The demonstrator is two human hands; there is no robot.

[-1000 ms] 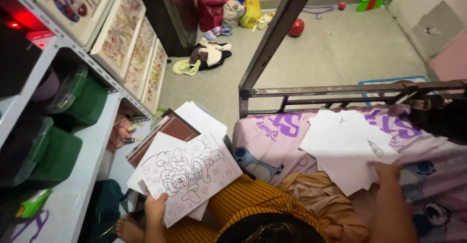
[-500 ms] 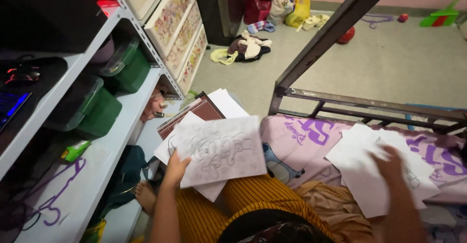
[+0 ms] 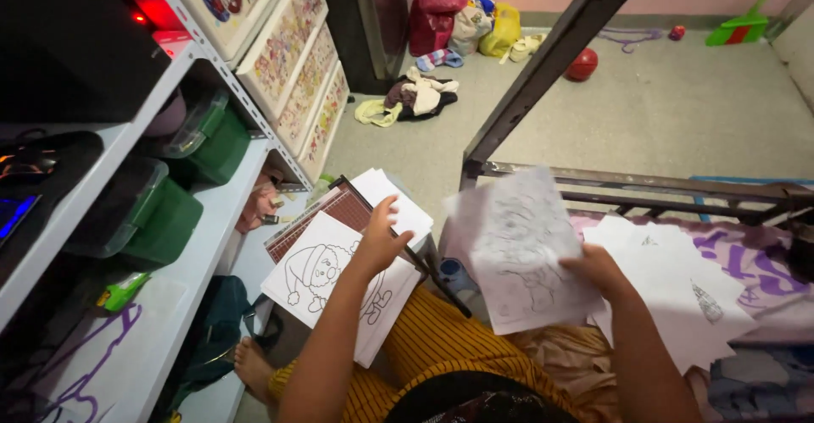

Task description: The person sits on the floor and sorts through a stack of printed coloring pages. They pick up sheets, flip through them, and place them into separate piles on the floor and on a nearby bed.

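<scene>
- I count two hands: my left hand [image 3: 379,245] left of the bed frame [image 3: 644,184], my right hand [image 3: 600,269] just below it.
- One colouring sheet [image 3: 521,249] held up in front of the bed frame.
- One stack of sheets [image 3: 326,283] and one paper trimmer [image 3: 339,211], both left of the bed frame.
- Two green storage boxes [image 3: 170,219] on the shelf, far left of it.
- One red ball [image 3: 582,64] on the floor beyond the bed frame.
</scene>
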